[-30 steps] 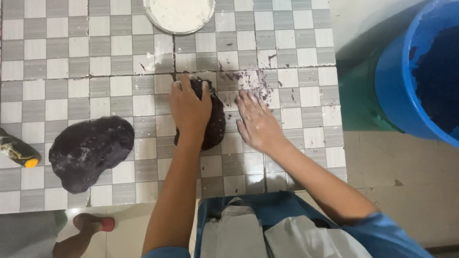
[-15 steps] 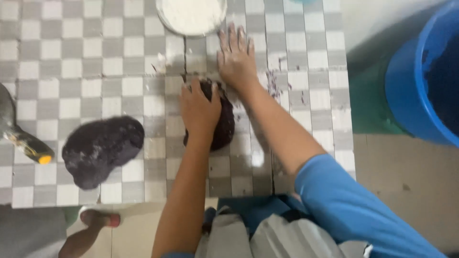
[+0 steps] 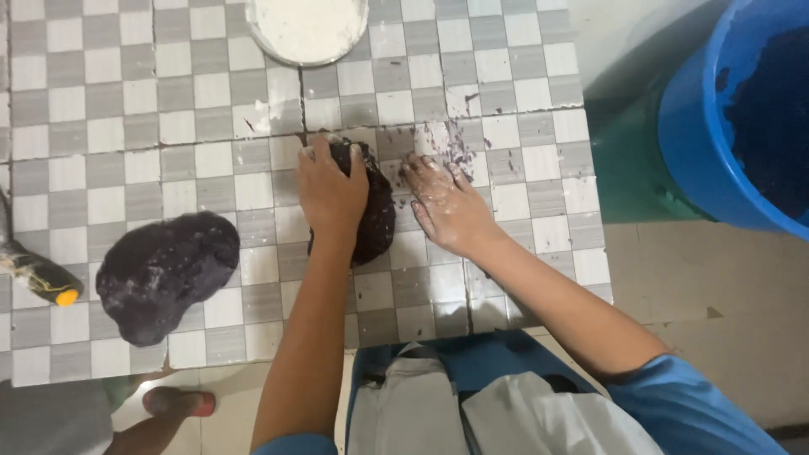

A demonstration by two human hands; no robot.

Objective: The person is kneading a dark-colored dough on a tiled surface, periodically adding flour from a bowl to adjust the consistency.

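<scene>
A dark purple lump of dough [image 3: 375, 215] lies on the grey-and-white checkered tile counter [image 3: 152, 109]. My left hand [image 3: 330, 190] presses down on top of it, fingers curled over its far edge. Just right of the lump, my right hand [image 3: 447, 206] lies flat on the tiles, fingers spread and dusted with white flour. A second, larger dark lump of dough [image 3: 164, 274] rests apart on the counter to the left.
A white bowl of flour [image 3: 308, 29] sits at the counter's far edge. A blue tub [image 3: 716, 126] with dark contents stands off the counter at right. A bottle with an orange cap [image 3: 38, 278] lies at the left edge. A person's foot [image 3: 173, 403] shows below.
My right hand has come back from near the flour bowl and now lies flat on the tiles beside the dough. My left hand stays on the lump.
</scene>
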